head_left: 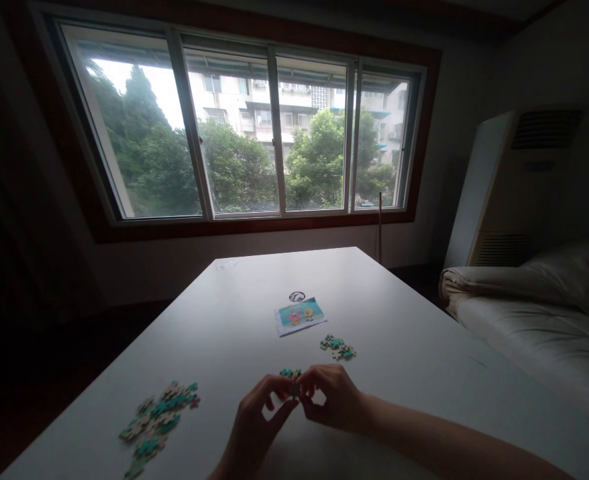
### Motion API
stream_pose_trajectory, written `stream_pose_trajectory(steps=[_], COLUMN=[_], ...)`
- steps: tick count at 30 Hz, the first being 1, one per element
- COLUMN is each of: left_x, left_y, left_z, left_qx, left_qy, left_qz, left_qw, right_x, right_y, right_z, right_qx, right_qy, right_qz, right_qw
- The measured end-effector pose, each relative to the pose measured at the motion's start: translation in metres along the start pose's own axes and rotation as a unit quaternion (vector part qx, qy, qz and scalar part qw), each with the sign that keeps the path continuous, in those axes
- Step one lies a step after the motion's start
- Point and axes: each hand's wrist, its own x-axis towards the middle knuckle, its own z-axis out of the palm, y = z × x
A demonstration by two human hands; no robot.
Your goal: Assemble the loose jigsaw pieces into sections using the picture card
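On white rectangular table (424,347) near its front edge, left hand (257,423) and right hand (332,400) both pinching small, light, stiff cardboard puzzle pieces (291,381) by their edges.

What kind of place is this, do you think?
Probably a room in a home: a white table with jigsaw pieces, a covered sofa and a wide window facing trees and apartment blocks.

You're in a home, a dim living room. A wide window (244,127) looks onto trees and flats, a sofa (534,313) sits right, and a jigsaw (157,417) lies on the counter (234,313).
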Motion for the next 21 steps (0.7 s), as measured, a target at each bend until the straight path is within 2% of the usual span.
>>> stream_pose_trajectory(steps=[10,21], left_x=[0.0021,0.0038], left_y=[0.003,0.0026], left_z=[0.0008,0.0002], left_qx=[-0.005,-0.012], left_qy=[0.023,0.027], left_qz=[-0.033,-0.046], left_qw=[0.999,0.999], right_x=[0.0034,0.0032], right_y=[-0.0044,-0.0052], right_z=[-0.0045,-0.0074], right_qx=[-0.016,-0.016], right_qy=[-0.031,-0.029], right_qz=[-0.017,-0.004], right_qw=[0.999,0.999])
